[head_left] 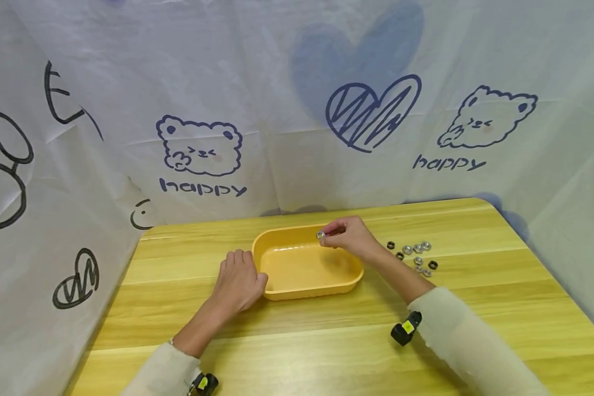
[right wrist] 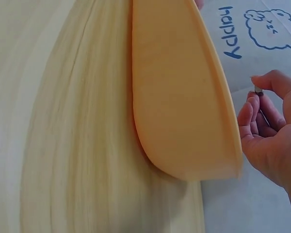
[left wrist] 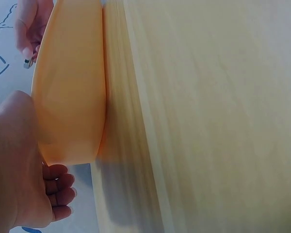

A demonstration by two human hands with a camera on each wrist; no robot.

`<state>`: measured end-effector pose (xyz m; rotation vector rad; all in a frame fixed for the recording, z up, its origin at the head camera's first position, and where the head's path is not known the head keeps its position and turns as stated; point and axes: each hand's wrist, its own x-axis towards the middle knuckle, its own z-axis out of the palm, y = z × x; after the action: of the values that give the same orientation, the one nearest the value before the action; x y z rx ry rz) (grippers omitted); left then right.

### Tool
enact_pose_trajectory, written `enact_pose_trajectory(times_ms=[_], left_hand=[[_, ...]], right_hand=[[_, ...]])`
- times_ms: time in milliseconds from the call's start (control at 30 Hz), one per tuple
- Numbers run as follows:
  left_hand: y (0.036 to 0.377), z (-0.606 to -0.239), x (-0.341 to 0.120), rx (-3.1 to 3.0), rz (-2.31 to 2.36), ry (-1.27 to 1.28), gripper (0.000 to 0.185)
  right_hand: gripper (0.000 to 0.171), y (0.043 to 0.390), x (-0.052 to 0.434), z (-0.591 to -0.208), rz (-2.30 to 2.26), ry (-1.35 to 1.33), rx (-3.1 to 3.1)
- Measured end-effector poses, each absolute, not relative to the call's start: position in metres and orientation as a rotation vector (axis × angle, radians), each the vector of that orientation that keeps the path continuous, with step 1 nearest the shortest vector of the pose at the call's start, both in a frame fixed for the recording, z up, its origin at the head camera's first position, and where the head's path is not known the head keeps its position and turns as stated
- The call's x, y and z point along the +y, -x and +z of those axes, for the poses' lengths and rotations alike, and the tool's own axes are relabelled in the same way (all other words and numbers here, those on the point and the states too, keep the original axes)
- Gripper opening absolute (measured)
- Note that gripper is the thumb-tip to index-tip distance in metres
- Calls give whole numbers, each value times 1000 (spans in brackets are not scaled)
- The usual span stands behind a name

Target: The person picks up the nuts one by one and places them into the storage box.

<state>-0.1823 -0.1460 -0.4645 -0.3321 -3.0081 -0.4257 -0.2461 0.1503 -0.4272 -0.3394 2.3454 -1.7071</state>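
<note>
The left hand [head_left: 237,281] rests flat against the near-left end of the yellow tray [head_left: 277,291], fingers relaxed, steadying it. The right hand [head_left: 348,236] pinches a small metal nut [head_left: 320,235] above the tray's far rim; likely next, loosen the pinch over the basin. More nuts [head_left: 416,256] lie just right of the tray

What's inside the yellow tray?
The tray looks empty. The right hand pinches a small ring above its far rim. The near wall hides a strip of floor.
</note>
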Motion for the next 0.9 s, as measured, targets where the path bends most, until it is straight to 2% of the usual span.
enact_pose_trajectory(times_ms=[900], left_hand=[[182, -465, -146, -3014, -429, 323, 26]], right_hand=[[24, 257, 90, -440, -1676, 309, 2286]])
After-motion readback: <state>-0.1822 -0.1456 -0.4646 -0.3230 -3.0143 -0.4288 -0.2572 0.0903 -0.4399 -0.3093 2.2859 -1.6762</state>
